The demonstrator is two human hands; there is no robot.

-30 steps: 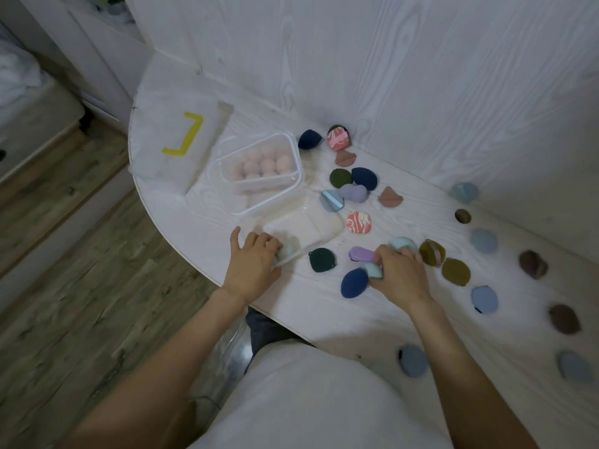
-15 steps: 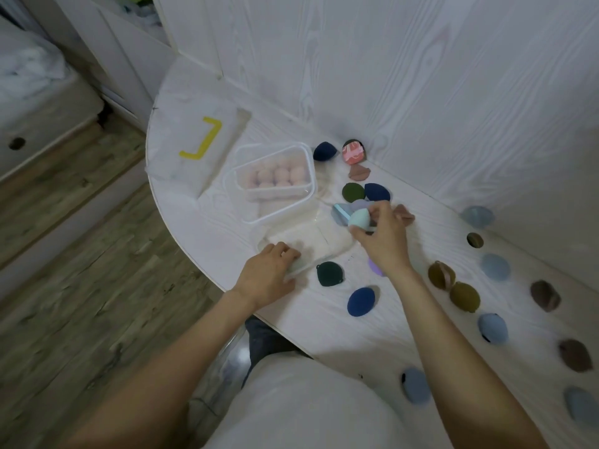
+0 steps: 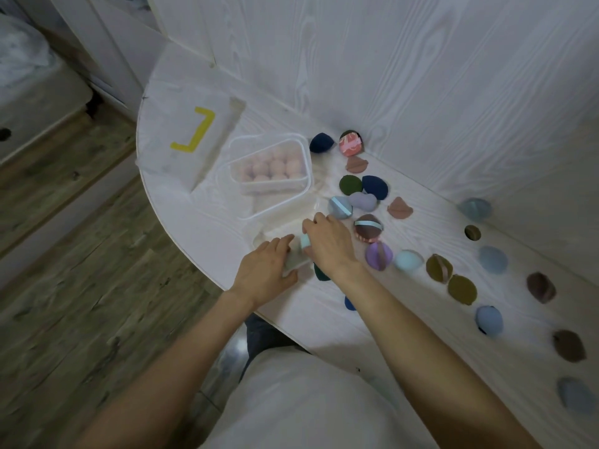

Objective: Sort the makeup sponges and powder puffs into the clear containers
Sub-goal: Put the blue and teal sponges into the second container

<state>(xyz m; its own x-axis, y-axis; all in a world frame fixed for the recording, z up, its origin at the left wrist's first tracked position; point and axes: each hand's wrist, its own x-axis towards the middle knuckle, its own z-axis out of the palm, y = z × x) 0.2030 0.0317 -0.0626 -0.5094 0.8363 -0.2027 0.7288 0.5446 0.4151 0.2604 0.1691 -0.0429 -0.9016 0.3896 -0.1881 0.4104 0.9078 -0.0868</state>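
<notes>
My right hand (image 3: 329, 246) pinches a light teal sponge (image 3: 304, 241) just above the near end of a low clear container (image 3: 282, 222) with pale contents. My left hand (image 3: 267, 268) holds that container's near corner (image 3: 294, 262) between fingers and thumb. Behind it stands a second clear container (image 3: 303, 157) filled with several pink egg-shaped sponges (image 3: 275, 165). Several powder puffs lie loose on the white table (image 3: 194, 228) to the right, among them a light blue one (image 3: 338, 207), a brown one (image 3: 368, 228), a purple one (image 3: 378, 256) and a teal sponge (image 3: 408, 260).
More puffs run along the table's right side towards the edge of the view, such as an olive one (image 3: 462, 290) and a blue one (image 3: 488, 320). A white bag with a yellow mark (image 3: 194, 134) lies at the far left. The white wall (image 3: 421, 76) borders the table behind; wooden floor (image 3: 81, 270) lies on the left.
My right hand has carried the teal sponge from beside the puffs back left to the low container, close to my left hand. My left hand stays at the container's corner.
</notes>
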